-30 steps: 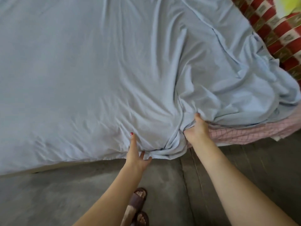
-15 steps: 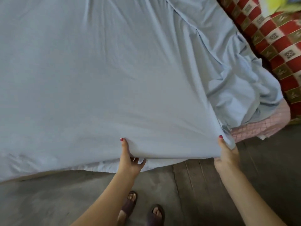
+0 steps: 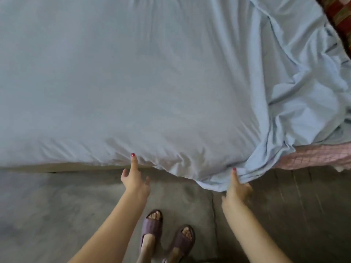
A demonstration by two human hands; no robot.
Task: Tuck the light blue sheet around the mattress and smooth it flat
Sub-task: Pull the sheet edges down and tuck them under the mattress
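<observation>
Grey concrete floor (image 3: 57, 215) runs along the bed, where the light blue sheet (image 3: 133, 82) covers the mattress. Left hand (image 3: 133, 179) is released, one finger touching the hem; right hand (image 3: 237, 186) pinches bunched, untucked hem, likely to pull slack before tucking.

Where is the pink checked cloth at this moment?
In the head view the pink checked cloth lies at the right edge, under the bunched light blue sheet, just right of the right hand.

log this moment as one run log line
stage: tucking near edge | left hand: open, fingertip on light blue sheet | right hand: grips bunched sheet edge | right side: wrinkled
</observation>
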